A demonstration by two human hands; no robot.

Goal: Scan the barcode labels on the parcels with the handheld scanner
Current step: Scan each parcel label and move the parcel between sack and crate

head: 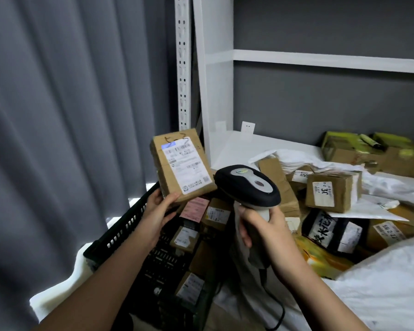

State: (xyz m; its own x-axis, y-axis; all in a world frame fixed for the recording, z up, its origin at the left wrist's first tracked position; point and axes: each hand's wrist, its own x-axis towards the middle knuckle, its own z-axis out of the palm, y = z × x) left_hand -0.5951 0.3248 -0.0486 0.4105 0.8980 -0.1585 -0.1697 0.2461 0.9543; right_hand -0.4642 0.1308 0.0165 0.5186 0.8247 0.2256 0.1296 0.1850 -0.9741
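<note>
From the head view, my left hand [158, 212] holds a small cardboard parcel [182, 164] from its lower edge, thumb in front and fingers curled behind, so the white label [186, 163] faces me and a little to the right. The parcel is lifted above the black crate [120, 231], where some other parcels lie with their labels up. My right hand [264, 231] is wrapped firmly around the grip of the handheld scanner [247, 185]; its dark head is just beside the parcel's lower right corner and points to the upper left, toward the label.

I think the step now is to read this 1 label. A pale blue patch sits on the label's top left corner, maybe the scanner light. To do it well I should draw the scanner back a little, so the beam covers the whole barcode, and tilt the parcel slightly against glare. My thumb must stay off the printed bars. More parcels [330, 193] wait in a pile on the white surface at the right.
</note>
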